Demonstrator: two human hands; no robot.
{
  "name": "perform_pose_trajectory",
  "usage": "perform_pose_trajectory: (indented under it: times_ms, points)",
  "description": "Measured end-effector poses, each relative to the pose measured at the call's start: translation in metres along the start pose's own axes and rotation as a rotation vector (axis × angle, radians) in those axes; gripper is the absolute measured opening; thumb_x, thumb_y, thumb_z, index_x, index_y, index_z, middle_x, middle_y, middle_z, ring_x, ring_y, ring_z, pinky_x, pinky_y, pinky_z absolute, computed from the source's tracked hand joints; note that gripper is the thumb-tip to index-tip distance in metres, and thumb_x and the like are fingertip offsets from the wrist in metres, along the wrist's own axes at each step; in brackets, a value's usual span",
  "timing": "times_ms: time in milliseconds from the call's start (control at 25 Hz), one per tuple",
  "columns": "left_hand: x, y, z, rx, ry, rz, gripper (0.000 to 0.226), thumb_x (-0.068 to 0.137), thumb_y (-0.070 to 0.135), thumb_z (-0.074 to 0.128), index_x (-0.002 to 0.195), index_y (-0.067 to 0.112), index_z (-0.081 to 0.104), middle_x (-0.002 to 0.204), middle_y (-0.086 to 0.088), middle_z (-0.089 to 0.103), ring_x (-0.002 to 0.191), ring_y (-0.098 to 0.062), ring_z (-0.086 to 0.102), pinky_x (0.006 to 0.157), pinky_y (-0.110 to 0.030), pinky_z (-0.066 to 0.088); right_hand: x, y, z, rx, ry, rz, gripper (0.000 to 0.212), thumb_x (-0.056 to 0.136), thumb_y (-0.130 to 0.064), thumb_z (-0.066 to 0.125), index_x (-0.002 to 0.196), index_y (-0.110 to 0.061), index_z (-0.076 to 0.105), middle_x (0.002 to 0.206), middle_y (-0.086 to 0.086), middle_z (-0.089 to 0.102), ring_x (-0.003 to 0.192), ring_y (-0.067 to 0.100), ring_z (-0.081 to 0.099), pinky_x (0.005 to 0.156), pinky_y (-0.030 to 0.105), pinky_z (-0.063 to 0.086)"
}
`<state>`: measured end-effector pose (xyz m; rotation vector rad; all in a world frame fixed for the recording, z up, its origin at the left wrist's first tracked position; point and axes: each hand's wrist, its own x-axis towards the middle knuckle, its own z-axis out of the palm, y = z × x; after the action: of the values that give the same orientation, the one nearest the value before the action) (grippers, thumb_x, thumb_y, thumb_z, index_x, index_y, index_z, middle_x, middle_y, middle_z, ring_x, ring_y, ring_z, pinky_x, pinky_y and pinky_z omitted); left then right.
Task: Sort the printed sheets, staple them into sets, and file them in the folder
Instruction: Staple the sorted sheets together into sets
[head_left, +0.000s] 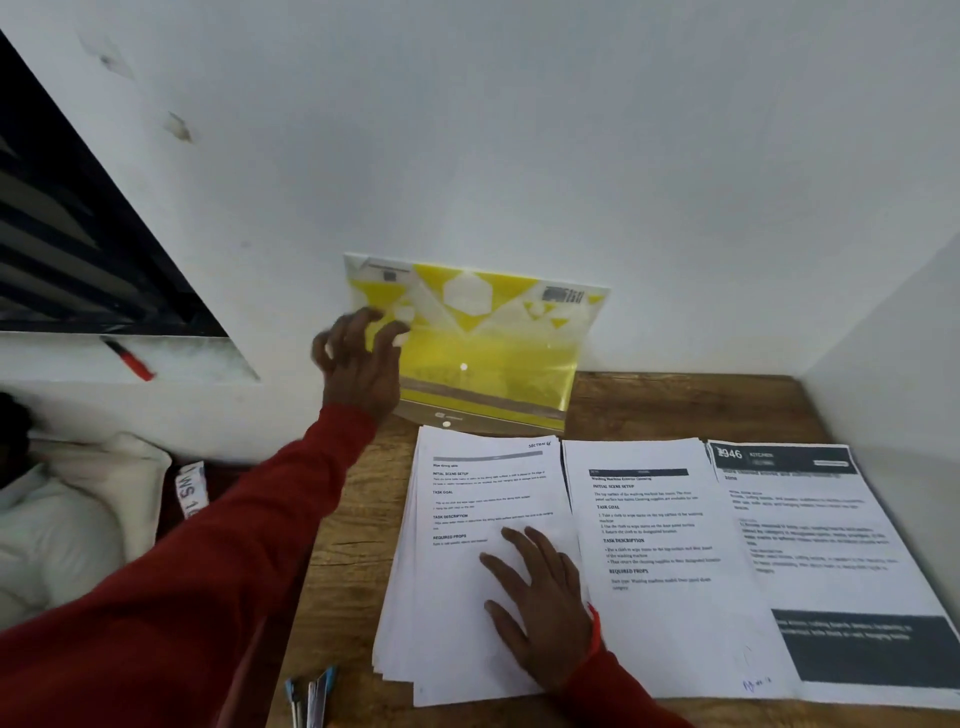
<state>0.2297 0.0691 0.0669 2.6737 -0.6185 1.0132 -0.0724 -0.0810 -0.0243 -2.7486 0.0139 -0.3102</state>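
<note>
While the yellow plastic folder (483, 353) stands upright at the back of the wooden surface (675, 405), leaning on the white wall (519, 130), its flap w/ white hexagon pattern sits at the top and a small snap button shows near mid-front; can't tell if any sheets are inside, since only wood grain shows through the see-through plastic. Left hand (358, 358) reaches up to the folder's left edge, fingers (387, 332) spread and lightly bent, tips touching the folder's upper-left part; whether the thumb pinches the edge can't be made out. Right hand (540, 608) lies flat, palm down, fingers (511, 540) straight and slightly apart, pressing on the left pile of sheets (457, 571), which is fanned a bit at its lower-left edges. Just beside it, touching or nearly so, lies the middle pile (670, 597), printed text w/ a dark header bar. Right of that lies the third pile (831, 561), top sheet marked "946 KITCHEN" w/ a dark block near its bottom. All 3 piles sit in a row in front of the folder. Near the surface's front-left edge, a few pens (311, 696) poke into view. Both arms wear red sleeves (208, 597). Off the surface to the left: a red marker (130, 358) on a ledge and white cushions (78, 519) lower down.
</note>
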Motion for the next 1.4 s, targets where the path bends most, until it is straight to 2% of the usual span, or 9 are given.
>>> perform_pose_trajectory:
  times_ms: [120,200,280,440,640,880,1040,1240,1400]
  points:
    - [-0.051,-0.011,0.003,-0.222,-0.514,-0.583,0.027,0.098,0.033,0.047,0.118,0.021,0.060,0.126,-0.014,0.053,0.118,-0.036,0.046,0.100,-0.047,0.034,-0.001,0.007,-0.004,0.012,0.125,0.137,0.044,0.093,-0.044,0.043,0.133,-0.027,0.054,0.145,0.007,0.046,0.134,0.028,0.042,0.103,0.047,0.039]
    - [-0.092,-0.011,0.002,-0.362,-0.750,-0.619,0.040,0.098,0.039,0.043,0.111,0.008,0.064,0.112,-0.022,0.063,0.107,-0.040,0.057,0.094,-0.046,0.045,-0.003,0.017,-0.007,-0.020,0.160,0.316,0.051,0.086,-0.043,0.047,0.132,-0.022,0.056,0.140,0.010,0.048,0.125,0.032,0.047,0.096,0.049,0.044]
    - [-0.128,0.004,-0.009,-0.441,-0.797,-0.593,0.051,0.090,0.055,0.041,0.099,0.012,0.067,0.097,-0.015,0.067,0.096,-0.036,0.061,0.087,-0.041,0.049,-0.006,0.025,-0.005,-0.081,0.127,0.441,0.058,0.081,-0.048,0.045,0.131,-0.019,0.056,0.134,0.013,0.050,0.115,0.033,0.047,0.086,0.051,0.046]
    - [-0.154,0.050,-0.028,-0.375,-0.943,-0.612,0.065,0.080,0.068,0.052,0.118,0.015,0.057,0.117,-0.012,0.056,0.112,-0.036,0.050,0.097,-0.045,0.044,-0.009,0.024,0.003,-0.180,-0.024,0.438,0.061,0.077,-0.054,0.045,0.125,-0.017,0.059,0.125,0.013,0.052,0.100,0.033,0.052,0.072,0.048,0.049]
    - [-0.151,0.076,-0.057,-0.706,-0.797,-0.637,0.038,0.089,0.018,0.063,0.123,0.015,0.047,0.121,-0.006,0.064,0.110,-0.031,0.060,0.088,-0.032,0.045,-0.010,0.028,0.000,-0.085,-0.016,0.443,0.065,0.077,-0.061,0.044,0.128,-0.023,0.056,0.125,0.008,0.052,0.098,0.032,0.056,0.074,0.047,0.048]
    - [-0.164,0.050,-0.095,-0.739,-0.596,-0.668,0.044,0.092,0.014,0.061,0.133,0.011,0.044,0.112,0.000,0.062,0.097,-0.022,0.059,0.083,-0.029,0.043,-0.003,0.035,-0.020,0.300,0.157,0.509,0.061,0.089,-0.047,0.055,0.141,-0.016,0.045,0.134,0.011,0.050,0.119,0.027,0.049,0.098,0.047,0.044]
    - [-0.177,0.045,-0.105,-0.834,-0.579,-0.770,0.043,0.088,0.004,0.065,0.128,0.011,0.048,0.109,0.003,0.063,0.100,-0.021,0.061,0.091,-0.031,0.046,0.006,0.036,-0.025,0.668,0.025,0.447,0.044,0.088,-0.046,0.063,0.128,-0.034,0.049,0.120,-0.007,0.058,0.110,0.014,0.054,0.095,0.040,0.048]
    - [-0.179,0.050,-0.115,-0.904,-0.561,-0.760,0.039,0.086,0.010,0.067,0.120,0.020,0.051,0.105,0.019,0.062,0.093,0.006,0.061,0.079,-0.021,0.047,-0.006,0.047,-0.014,-0.012,0.143,0.298,0.044,0.088,-0.043,0.042,0.118,-0.019,0.063,0.122,0.010,0.062,0.110,0.034,0.052,0.087,0.050,0.050]
    - [-0.185,0.055,-0.114,-0.873,-0.566,-0.778,0.042,0.086,0.004,0.067,0.123,0.013,0.049,0.105,0.008,0.063,0.097,-0.017,0.061,0.085,-0.027,0.043,-0.020,0.062,-0.013,-0.264,-0.034,0.306,0.046,0.080,-0.048,0.039,0.116,-0.032,0.064,0.131,0.007,0.057,0.113,0.040,0.050,0.081,0.054,0.044]
